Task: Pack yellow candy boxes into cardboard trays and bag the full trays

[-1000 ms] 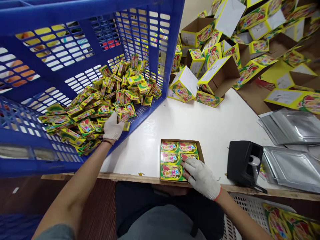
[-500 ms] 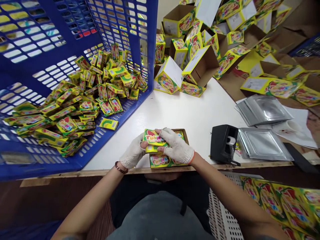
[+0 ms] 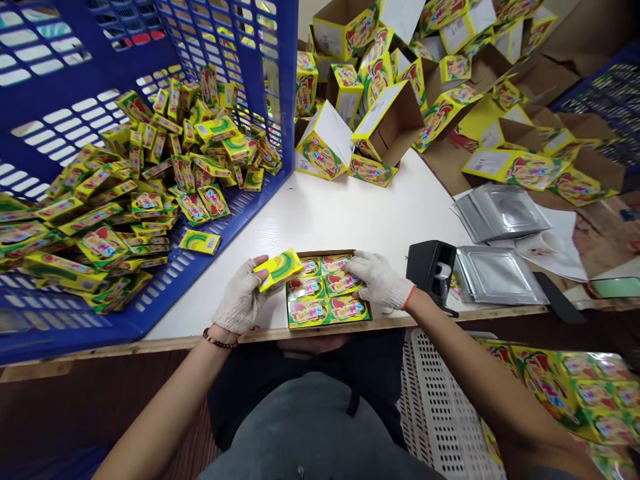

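My left hand, in a white fingerless glove, grips a small yellow-green candy box between thumb and fingers. It holds the box tilted, at the left rear corner of a shallow open carton. Rows of small "Twins" candy boxes lie flat inside that carton, printed faces up. At the carton's right side is my right hand, gloved the same way. Its fingers are apart, with the fingertips resting on the boxes along the right edge.
A blue crate on the left holds a heap of small candy boxes. Open yellow cartons pile up at the back. To the right stand a black tape dispenser and clear plastic trays. Below right is a white basket.
My hands have moved apart. The left hand has drawn a candy box away leftward, now showing its banana-printed side. The right hand has shifted to the carton's right edge, uncovering the rows.
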Demonstrator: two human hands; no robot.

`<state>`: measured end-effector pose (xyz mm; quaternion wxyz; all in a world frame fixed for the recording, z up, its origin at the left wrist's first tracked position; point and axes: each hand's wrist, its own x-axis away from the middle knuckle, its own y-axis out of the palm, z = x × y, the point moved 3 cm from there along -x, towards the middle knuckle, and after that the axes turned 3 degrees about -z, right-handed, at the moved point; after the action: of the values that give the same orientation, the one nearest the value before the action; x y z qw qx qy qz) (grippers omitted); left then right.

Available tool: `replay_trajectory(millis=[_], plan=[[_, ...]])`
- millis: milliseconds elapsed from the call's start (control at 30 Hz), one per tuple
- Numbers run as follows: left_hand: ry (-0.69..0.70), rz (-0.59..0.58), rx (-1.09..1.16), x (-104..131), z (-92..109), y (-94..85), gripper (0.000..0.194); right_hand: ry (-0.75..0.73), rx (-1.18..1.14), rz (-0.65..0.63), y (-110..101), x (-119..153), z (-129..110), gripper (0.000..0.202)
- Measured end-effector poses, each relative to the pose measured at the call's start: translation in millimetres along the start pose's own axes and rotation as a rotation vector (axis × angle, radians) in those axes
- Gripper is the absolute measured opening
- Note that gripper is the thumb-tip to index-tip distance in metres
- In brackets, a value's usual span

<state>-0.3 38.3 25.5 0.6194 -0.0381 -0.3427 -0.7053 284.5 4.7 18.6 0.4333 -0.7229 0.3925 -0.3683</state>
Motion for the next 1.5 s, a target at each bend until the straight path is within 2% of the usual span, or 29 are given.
replay_trajectory(millis=[133,267,400,467,567,667,733,800,833,867,933,1000,1100,1133,1200,1267,1333,1400,1500], plan=[[-0.014,-0.084,-0.013,0,-11,11.1,0.045,-0.019,0.136,-0.023,13,1,-4,0.047],[0.001,-0.1,-0.057,-4,-15,17.3,0.049,-0.019,0.153,-0.02,21,0,-2,0.021],[0.052,-0.157,-0.114,-5,-18,25.5,0.052,-0.026,0.082,-0.048,22,-1,-1,0.012],[0.123,-0.173,-0.212,-4,-20,29.8,0.049,0.03,-0.113,0.02,16,-2,-5,0.013],[0.307,-0.207,-0.48,-1,-21,38.6,0.033,0.211,-0.639,0.187,6,-4,-11,0.026],[0.515,-0.347,-0.684,2,-21,52.8,0.026,0.287,-1.094,0.178,5,-12,-20,0.037],[0.588,-0.332,-0.675,1,-20,59.5,0.035,0.312,-1.198,0.22,2,-17,-22,0.034],[0.54,-0.224,-0.567,-4,-20,63.2,0.048,0.349,-1.165,0.399,-6,-20,-20,0.034],[0.471,-0.199,-0.501,-8,-21,65.7,0.053,0.359,-1.114,0.51,-11,-19,-19,0.034],[0.384,-0.221,-0.441,-11,-22,69.5,0.056,0.358,-1.048,0.599,-16,-18,-19,0.032],[0.228,-0.331,-0.362,-17,-25,79.3,0.057,0.327,-0.882,0.674,-26,-15,-21,0.024],[0.182,-0.339,-0.351,-22,-22,86.3,0.049,0.28,-0.707,0.685,-33,-11,-24,0.018],[0.262,-0.229,-0.431,-32,-14,94.5,0.035,0.235,-0.634,0.666,-34,-9,-23,0.016],[0.274,-0.25,-0.46,-35,-13,99.2,0.033,0.227,-0.662,0.628,-31,-11,-22,0.016],[0.279,-0.367,-0.528,-40,-15,109.9,0.03,0.192,-0.695,0.521,-23,-17,-18,0.014],[0.327,-0.415,-0.665,-43,-18,115.0,0.026,0.131,-0.621,0.482,-17,-22,-13,0.011],[0.431,-0.322,-0.857,-46,-18,110.1,0.023,0.091,-0.497,0.522,-15,-24,-4,0.015],[0.496,-0.203,-0.999,-48,-16,98.0,0.022,0.099,-0.406,0.542,-16,-23,9,0.023],[0.489,-0.178,-1.085,-49,-17,81.0,0.02,0.15,-0.364,0.44,-16,-28,29,0.035]])
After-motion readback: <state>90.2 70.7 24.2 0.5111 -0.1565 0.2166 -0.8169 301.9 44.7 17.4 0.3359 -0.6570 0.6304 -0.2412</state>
